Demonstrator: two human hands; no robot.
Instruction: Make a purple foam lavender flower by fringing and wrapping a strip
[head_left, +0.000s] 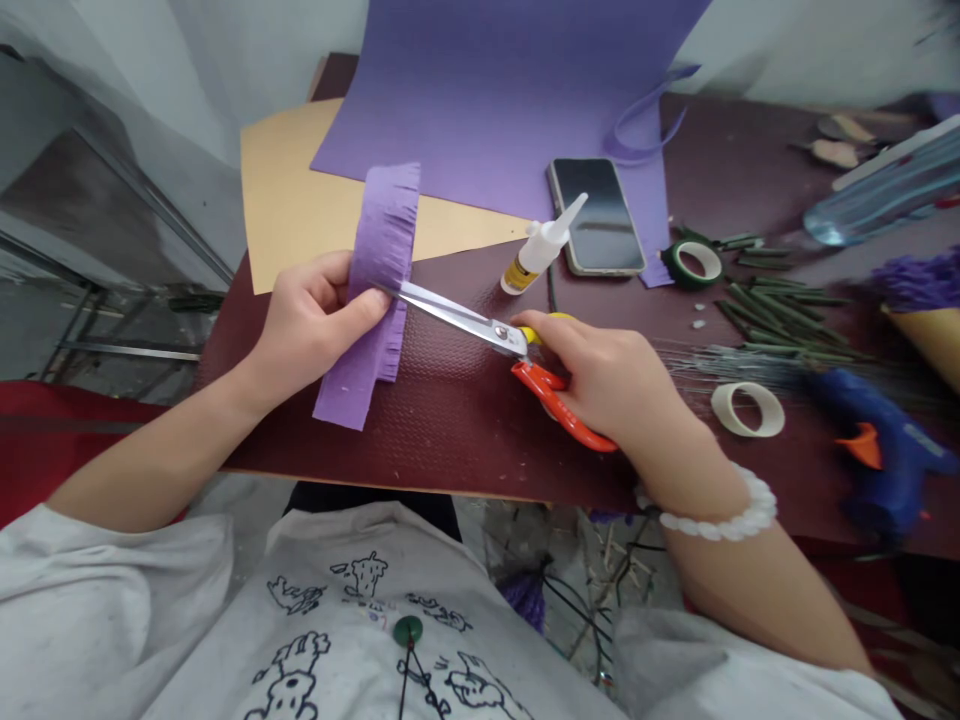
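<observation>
My left hand (319, 320) pinches a purple paper strip (382, 225) between thumb and fingers. Short cuts fringe the strip's right edge, and its lower end curls round behind. In my right hand (611, 375) is a pair of scissors (469, 318) with one yellow and one red handle. Their blades look nearly closed, and the tips reach the strip's edge beside my left thumb. A white glue bottle (529, 260) with a pointed nozzle stands just beyond the scissors.
Behind lie a large purple sheet (495, 90), a tan sheet (289, 200) and a phone (600, 215). To the right are green tape (694, 263), cut green stems (780, 310), a white tape roll (748, 410), a blue glue gun (885, 450) and a clear bottle (877, 195).
</observation>
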